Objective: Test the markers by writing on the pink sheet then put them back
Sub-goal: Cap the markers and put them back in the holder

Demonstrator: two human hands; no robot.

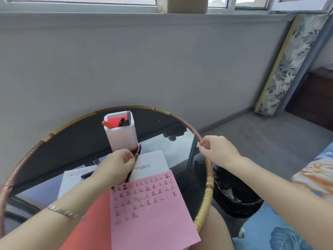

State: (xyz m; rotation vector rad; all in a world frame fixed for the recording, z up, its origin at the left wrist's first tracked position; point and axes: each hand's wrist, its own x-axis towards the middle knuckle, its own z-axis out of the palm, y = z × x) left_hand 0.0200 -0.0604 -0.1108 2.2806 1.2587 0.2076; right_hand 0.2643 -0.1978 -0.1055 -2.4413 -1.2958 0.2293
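Observation:
The pink sheet lies on the round table, its upper half covered with rows of small written characters. Just above the sheet's top left corner, my left hand is closed around a black marker that slants toward the holder. The white square holder stands behind it and contains a red marker, black markers and a grey one. My right hand hovers over the table's right rim, its fingers pinching a small pale piece that looks like a cap.
A white printed paper and a red sheet lie under the pink one. Another black marker rests on the white paper at the left. The glass table has a woven rim. A black waste bin stands on the floor to the right.

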